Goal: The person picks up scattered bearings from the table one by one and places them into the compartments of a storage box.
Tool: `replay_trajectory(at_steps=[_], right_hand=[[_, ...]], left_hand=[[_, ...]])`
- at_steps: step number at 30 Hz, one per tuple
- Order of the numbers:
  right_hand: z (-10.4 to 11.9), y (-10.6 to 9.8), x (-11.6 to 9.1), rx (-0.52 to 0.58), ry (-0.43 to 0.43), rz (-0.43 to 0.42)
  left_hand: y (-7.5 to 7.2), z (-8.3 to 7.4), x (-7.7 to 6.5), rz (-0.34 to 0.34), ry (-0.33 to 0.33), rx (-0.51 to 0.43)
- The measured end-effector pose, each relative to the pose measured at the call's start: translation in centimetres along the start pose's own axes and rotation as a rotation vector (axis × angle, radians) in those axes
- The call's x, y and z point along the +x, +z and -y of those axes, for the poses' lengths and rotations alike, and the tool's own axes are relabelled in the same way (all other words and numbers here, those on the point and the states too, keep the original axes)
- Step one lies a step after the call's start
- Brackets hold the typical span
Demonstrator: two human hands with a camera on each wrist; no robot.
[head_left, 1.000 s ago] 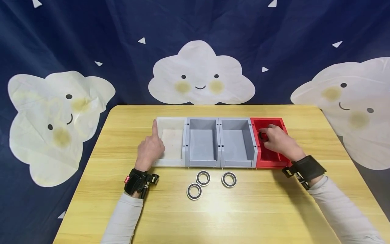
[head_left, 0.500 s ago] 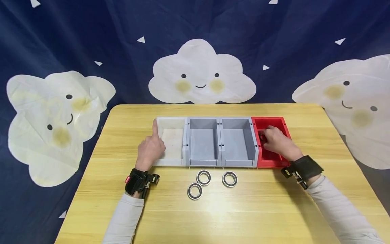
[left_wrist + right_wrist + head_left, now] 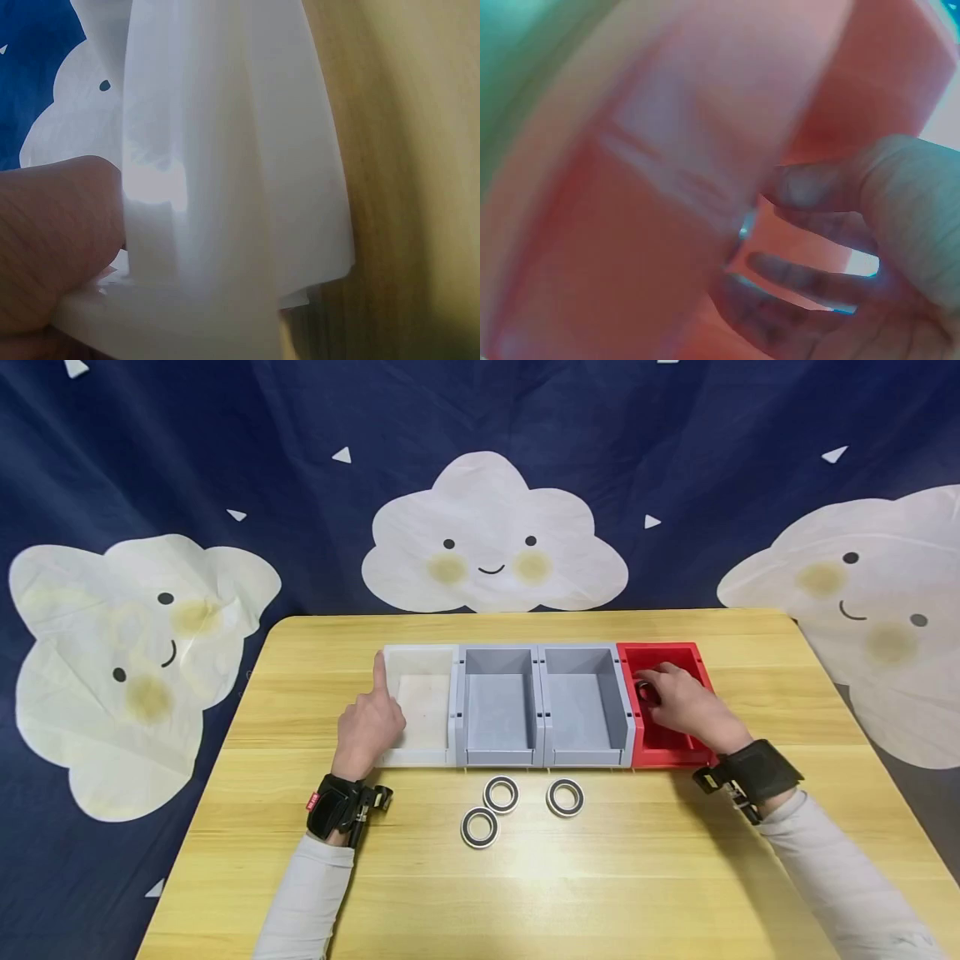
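Observation:
My left hand (image 3: pixel 367 727) grips the left wall of a white bin (image 3: pixel 453 727), its index finger lying straight along the rim. In the left wrist view, the thumb (image 3: pixel 64 232) presses against the bin's glossy wall. Inside a red bin (image 3: pixel 628 681) at the row's right end, my right hand (image 3: pixel 686 702) pinches a dark ring bearing (image 3: pixel 647 693) near the left wall. The red wall hides most of that bearing in the right wrist view, where only a shiny edge shows by the fingertips. Three ball bearings (image 3: pixel 565 797) with black seals lie flat on the table before the bins.
Two grey bins (image 3: pixel 499 714) stand between the white and red ones, walls touching, all in one row on the wooden table (image 3: pixel 600 893). A dark blue curtain (image 3: pixel 315 527) with cloud prints hangs behind the table's rear edge.
Both hands stay almost where they were, and the right one still holds the bearing within the red bin, with only a slight shift. The loose bearings lie unmoved.

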State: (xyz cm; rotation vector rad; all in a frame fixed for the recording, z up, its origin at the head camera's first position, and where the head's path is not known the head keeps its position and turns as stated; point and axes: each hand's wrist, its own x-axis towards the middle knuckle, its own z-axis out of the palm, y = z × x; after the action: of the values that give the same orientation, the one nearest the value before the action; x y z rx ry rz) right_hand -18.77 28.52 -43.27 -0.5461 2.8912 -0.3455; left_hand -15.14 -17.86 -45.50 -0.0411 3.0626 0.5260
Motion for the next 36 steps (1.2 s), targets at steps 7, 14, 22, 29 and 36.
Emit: replay_trajectory(at_steps=[7, 14, 22, 29, 36], right_hand=[[1.6, -2.4, -1.6, 0.001, -0.067, -0.196], [5.5, -3.9, -3.9, -0.029, -0.215, -0.516], [11.2, -2.2, -5.8, -0.045, -0.457, -0.56], [14.4, 1.4, -7.0, 0.012, -0.546, -0.407], [15.0, 4.8, -7.4, -0.035, -0.532, -0.278]], left_hand=[[0.0, 0.1, -0.1, -0.004, 0.009, -0.008], [0.0, 0.2, -0.1, -0.002, 0.012, -0.01], [0.0, 0.1, -0.1, 0.003, 0.009, -0.019], [0.1, 0.2, -0.1, -0.001, 0.014, -0.022], [0.1, 0.2, 0.0, 0.012, 0.001, -0.015]])
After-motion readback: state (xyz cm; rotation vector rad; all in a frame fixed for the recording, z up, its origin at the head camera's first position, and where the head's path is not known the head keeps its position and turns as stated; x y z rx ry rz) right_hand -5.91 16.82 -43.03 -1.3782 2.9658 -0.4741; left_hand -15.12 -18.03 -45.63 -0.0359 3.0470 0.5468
